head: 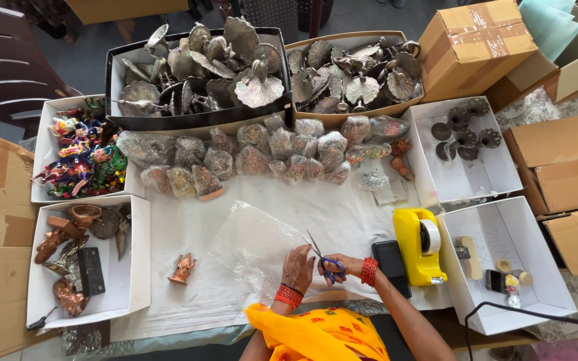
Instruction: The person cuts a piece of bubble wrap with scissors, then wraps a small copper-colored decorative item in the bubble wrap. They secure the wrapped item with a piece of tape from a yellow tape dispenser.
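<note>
My right hand (342, 266) grips blue-handled scissors (324, 257), blades pointing up-left over a clear plastic sheet (252, 247) spread on the white cloth. My left hand (297, 267) rests flat on the sheet's near edge, right beside the scissors. Red bangles circle both wrists. A small copper figurine (182, 269) stands on the cloth to the left of the sheet.
A yellow tape dispenser (419, 246) and a black phone (391, 262) lie right of my hands. A row of plastic-wrapped items (262, 155) crosses the cloth's far side. White boxes (138, 267) and trays of metal shell dishes (202, 63) ring the table; cardboard boxes (476, 43) stand at right.
</note>
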